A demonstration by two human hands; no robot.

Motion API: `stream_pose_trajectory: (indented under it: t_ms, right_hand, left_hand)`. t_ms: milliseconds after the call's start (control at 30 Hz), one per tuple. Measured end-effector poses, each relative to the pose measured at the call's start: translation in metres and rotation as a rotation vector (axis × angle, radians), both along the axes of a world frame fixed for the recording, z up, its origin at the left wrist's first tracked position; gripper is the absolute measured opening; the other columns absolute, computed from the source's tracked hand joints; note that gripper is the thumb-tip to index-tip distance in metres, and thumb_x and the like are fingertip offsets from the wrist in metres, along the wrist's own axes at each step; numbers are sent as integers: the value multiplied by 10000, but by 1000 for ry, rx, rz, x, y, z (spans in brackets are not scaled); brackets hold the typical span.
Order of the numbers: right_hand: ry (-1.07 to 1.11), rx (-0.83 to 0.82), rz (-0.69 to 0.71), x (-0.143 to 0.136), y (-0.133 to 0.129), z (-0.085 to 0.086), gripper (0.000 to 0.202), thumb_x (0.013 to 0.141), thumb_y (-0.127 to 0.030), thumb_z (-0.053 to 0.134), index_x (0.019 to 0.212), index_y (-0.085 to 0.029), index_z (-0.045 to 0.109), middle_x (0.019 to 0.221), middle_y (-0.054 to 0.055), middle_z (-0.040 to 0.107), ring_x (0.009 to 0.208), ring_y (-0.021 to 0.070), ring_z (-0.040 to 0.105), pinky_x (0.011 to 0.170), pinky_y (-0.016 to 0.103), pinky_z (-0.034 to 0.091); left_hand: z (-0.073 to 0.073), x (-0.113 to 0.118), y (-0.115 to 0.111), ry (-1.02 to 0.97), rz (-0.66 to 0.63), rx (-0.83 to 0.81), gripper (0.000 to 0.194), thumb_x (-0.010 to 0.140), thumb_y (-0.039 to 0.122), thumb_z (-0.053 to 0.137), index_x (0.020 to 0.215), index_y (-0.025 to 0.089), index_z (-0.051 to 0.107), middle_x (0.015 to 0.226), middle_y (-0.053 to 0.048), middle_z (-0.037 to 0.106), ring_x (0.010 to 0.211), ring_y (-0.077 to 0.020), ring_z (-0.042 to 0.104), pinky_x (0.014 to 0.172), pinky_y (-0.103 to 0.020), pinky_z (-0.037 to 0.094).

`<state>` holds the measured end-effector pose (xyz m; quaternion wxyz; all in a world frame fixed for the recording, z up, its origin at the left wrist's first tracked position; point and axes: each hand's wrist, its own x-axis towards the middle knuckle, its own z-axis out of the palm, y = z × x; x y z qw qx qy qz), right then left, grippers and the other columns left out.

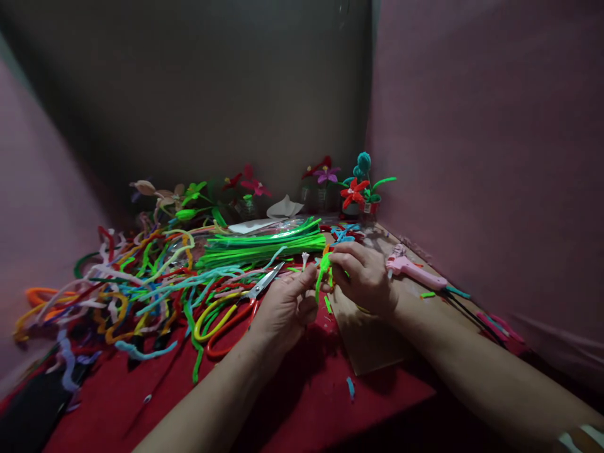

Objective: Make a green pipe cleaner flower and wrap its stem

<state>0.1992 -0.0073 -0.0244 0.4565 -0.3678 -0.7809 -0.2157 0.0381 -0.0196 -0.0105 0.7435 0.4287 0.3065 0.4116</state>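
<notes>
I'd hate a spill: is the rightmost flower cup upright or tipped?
Upright: the cup stands at the back, green leaves rising from its top.

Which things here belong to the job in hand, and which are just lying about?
In hand:
- bright green fuzzy piece, in the right hand
- small white-tipped piece, in the left hand

Lying about, unheld:
- scissors with red and yellow handles
- pink plastic glue gun
- bundled green fuzzy stems
</notes>
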Motion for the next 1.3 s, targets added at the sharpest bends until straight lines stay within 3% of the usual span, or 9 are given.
stream_pose_trajectory:
  t_ms: [133,267,367,467,667,800,967,1167,1300]
  right_hand:
    - [26,-102,-12,-3,0,-1,164,843,-165,422,876,-201,578,896,77,617,849,162,576,722,278,458]
    - [180,-73,-64,6,7,11,194,844,-180,434,1000,-181,551,950,86,596,876,158,569,734,260,448]
    - [288,-132,-269,30,8,28,178,834,-167,415,916,-158,573,907,87,591,837,159,560,733,257,428]
    - [193,-439,-568,63,-1,37,210,810,-171,408,921,-166,586,906,78,625,810,165,560,693,261,400]
    - [-120,-793,-757,108,-22,2,152,718,-228,506,783,-140,612,748,132,630,663,218,517,527,282,299]
    - [-135,-758,-711,113,-21,-19,168,703,-165,504,830,-134,609,857,157,627,780,253,506,570,294,315]
    - [-85,-701,-620,121,-19,-7,223,715,-175,502,896,-169,631,742,81,628,679,196,517,575,281,343]
    - [884,-892,-157,110,-39,12,273,666,-385,621,788,-140,636,522,-2,523,442,121,449,433,250,312]
    - [1111,-973,149,84,-50,34,199,562,-262,680,720,-142,657,626,46,615,496,122,514,474,244,391]
  left_hand:
    - [2,-4,3,70,-22,-2,183,702,247,666,667,116,543,526,45,466,328,16,200,331,-155,130]
    - [12,-12,7,5,92,33,142,673,179,675,714,123,552,551,33,513,335,14,235,328,-139,159]
    - [23,-20,8,-75,171,43,150,632,116,671,739,120,566,586,11,549,360,6,281,336,-126,196]
    - [31,-26,8,-114,206,84,171,605,83,668,753,109,588,602,5,561,369,7,295,341,-121,219]
    - [28,-26,8,-53,128,164,150,640,148,691,749,128,590,596,0,590,348,9,246,331,-136,169]
    - [29,-24,4,23,117,253,156,654,212,700,737,133,593,593,-8,599,356,2,266,348,-153,179]
    - [29,-31,6,86,167,274,187,639,265,715,706,132,602,502,38,495,353,2,229,356,-168,132]
    - [20,-37,10,75,197,249,190,642,277,711,718,138,606,428,84,339,364,-17,226,365,-172,156]
    - [19,-35,9,56,190,216,185,671,272,693,735,138,584,468,79,356,379,-13,221,372,-167,161]
